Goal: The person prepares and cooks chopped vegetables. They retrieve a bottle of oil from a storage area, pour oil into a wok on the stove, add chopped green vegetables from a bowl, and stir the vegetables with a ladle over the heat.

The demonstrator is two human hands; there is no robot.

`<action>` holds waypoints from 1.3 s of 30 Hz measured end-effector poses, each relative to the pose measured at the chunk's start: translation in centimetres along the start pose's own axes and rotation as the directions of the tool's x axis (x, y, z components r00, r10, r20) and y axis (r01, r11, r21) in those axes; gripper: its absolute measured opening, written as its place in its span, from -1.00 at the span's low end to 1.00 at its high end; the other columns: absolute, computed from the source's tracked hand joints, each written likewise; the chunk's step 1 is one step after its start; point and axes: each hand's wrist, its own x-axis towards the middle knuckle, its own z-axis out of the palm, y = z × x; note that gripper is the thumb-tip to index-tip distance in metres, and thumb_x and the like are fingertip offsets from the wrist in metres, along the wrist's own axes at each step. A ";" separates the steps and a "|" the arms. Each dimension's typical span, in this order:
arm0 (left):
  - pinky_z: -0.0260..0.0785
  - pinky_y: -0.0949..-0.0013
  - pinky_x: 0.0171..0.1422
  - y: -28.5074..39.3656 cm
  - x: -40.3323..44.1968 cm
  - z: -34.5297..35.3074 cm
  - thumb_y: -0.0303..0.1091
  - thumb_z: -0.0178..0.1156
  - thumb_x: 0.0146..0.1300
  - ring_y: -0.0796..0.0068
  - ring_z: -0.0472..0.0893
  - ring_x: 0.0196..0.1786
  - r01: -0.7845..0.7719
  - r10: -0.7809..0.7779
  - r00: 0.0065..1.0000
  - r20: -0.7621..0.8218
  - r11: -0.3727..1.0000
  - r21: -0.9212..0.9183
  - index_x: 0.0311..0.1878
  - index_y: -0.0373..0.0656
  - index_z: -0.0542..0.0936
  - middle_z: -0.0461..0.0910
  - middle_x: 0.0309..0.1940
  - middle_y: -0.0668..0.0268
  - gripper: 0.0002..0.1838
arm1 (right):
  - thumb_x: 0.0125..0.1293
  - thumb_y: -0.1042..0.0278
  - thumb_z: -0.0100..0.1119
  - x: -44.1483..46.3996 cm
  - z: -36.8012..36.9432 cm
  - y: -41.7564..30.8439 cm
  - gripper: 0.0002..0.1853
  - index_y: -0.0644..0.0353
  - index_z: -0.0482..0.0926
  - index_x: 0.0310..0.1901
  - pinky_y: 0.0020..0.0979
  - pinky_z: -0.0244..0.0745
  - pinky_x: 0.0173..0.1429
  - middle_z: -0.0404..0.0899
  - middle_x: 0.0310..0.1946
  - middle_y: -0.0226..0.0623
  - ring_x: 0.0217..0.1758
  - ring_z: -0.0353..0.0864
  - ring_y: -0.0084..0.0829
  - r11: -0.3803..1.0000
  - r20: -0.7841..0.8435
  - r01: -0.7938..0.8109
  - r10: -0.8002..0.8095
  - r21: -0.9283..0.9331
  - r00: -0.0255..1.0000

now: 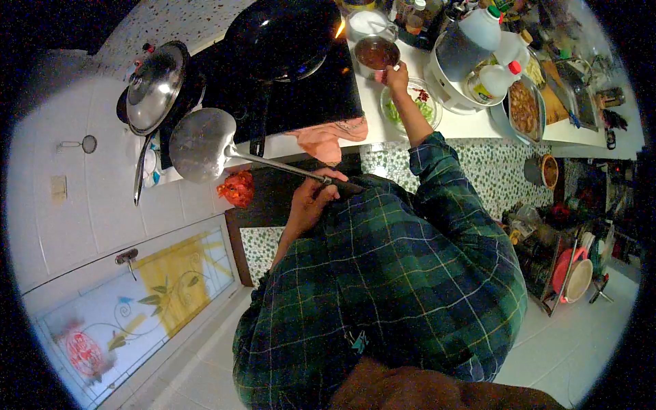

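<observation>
My left hand is closed around the handle of a large metal wok spatula. Its broad, shiny blade points left, in front of the stove's edge. At the counter, the fingers of my right hand grip the near rim of a small metal bowl holding dark reddish-brown liquid. Just below that hand is a clear glass bowl with chopped green pieces and some dark red bits, partly hidden by my wrist. A black wok sits on the stove, with a small flame at its right side.
A lidded pan stands on the stove's left. A pink cloth hangs over the front edge. Right of the bowls are a white tub with large bottles and a metal tray of brown food. A rack with pans stands at lower right.
</observation>
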 end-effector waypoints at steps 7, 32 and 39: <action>0.26 0.58 -0.15 1.0 -0.3 0.1 -0.39 0.02 0.21 0.66 0.41 -0.31 0.034 -0.034 0.999 0.002 0.999 0.035 -0.12 -0.22 0.48 0.49 -0.25 0.38 -0.79 | 0.21 0.42 0.04 -1.0 0.4 -0.7 -0.50 0.25 0.16 0.18 -0.39 0.56 -0.51 0.56 -0.38 -0.10 -0.53 0.61 -0.35 0.986 0.022 0.048 -0.045 -0.159 0.999; 0.20 0.62 -0.63 -4.7 10.0 -0.7 -0.24 -0.09 0.35 0.69 0.39 -0.66 0.089 -0.029 0.916 0.400 0.987 -0.135 -0.21 -0.27 0.53 0.56 -0.53 0.30 -0.71 | 0.33 0.25 -0.03 -28.3 -24.8 -19.6 -0.71 0.23 0.40 -0.02 -0.61 0.20 -0.43 0.36 -0.53 -0.49 -0.53 0.24 -0.69 0.970 0.247 0.097 -0.039 -0.225 0.968; 0.01 0.65 -0.65 -6.2 5.7 -9.5 -0.06 -0.22 0.39 0.77 0.21 -0.71 0.181 -0.175 0.984 0.045 0.958 -0.223 -0.24 -0.26 0.52 0.45 -0.65 0.35 -0.55 | 0.24 0.26 0.07 -22.2 -26.0 -19.7 -0.68 0.34 0.47 -0.08 -0.30 0.40 -0.26 0.54 -0.34 -0.01 -0.36 0.51 -0.18 0.677 0.365 0.504 -0.352 -0.537 0.862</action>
